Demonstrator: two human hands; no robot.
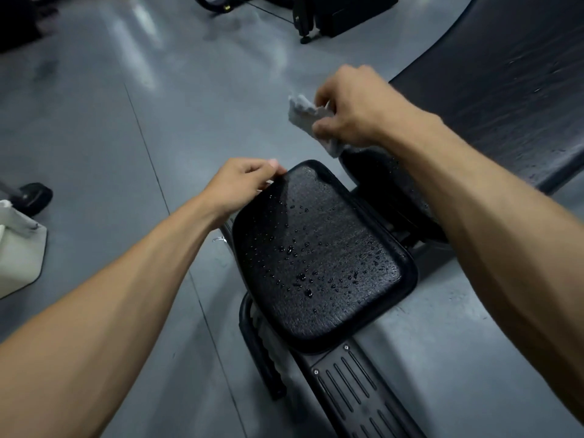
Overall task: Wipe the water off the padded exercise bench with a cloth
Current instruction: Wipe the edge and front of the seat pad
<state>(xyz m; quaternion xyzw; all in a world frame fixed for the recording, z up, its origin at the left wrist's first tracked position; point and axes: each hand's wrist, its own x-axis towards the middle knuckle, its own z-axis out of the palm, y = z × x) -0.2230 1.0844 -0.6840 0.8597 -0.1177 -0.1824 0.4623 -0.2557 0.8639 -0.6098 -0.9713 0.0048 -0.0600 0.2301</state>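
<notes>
The black padded seat pad of the exercise bench lies below me, dotted with water drops. Its long black backrest pad stretches to the upper right and is wet too. My right hand is held in the air above the gap between the two pads, shut on a small crumpled grey cloth. My left hand rests at the seat pad's far left corner, its fingertips pinched on the pad's edge.
The bench's ribbed black foot plate and frame tube lie near me. A white object sits on the grey floor at the left beside a black foot. Dark gym equipment stands at the top.
</notes>
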